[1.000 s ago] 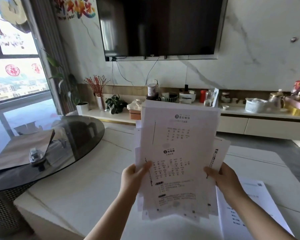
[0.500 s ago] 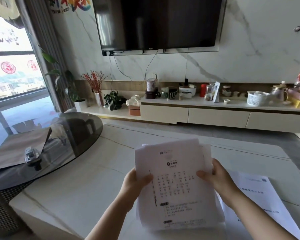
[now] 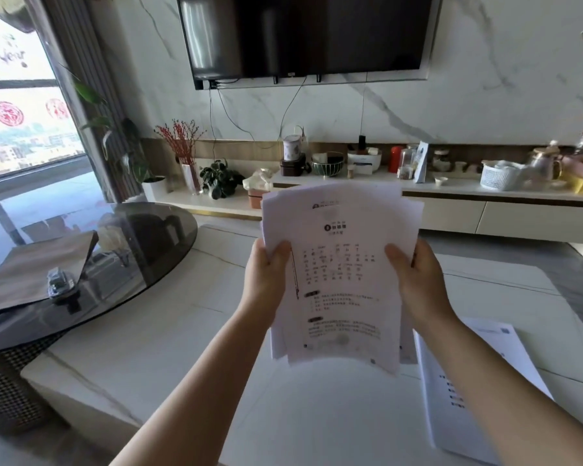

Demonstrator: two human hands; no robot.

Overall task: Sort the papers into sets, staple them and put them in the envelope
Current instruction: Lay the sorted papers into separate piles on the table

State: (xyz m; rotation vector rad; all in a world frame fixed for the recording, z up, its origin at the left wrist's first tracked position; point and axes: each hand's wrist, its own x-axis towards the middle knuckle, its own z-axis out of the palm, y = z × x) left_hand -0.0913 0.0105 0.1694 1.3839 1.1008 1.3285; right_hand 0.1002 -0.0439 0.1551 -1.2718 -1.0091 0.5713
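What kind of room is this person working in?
Most likely a home living room. A big TV hangs on a marble wall above a long low cabinet crowded with jars, bowls and a plant, and a round glass table stands by a large window.

Bright room, daylight pouring in from the big window (image 3: 21,105) on the left with red stickers on the glass. White marble wall (image 3: 505,95) with a dark TV (image 3: 310,31) mounted on it, cables dangling down. Long low cabinet (image 3: 451,210) underneath, cluttered with jars, bowls and plants. Round dark glass table (image 3: 142,250) beside the white marble tabletop (image 3: 148,341).
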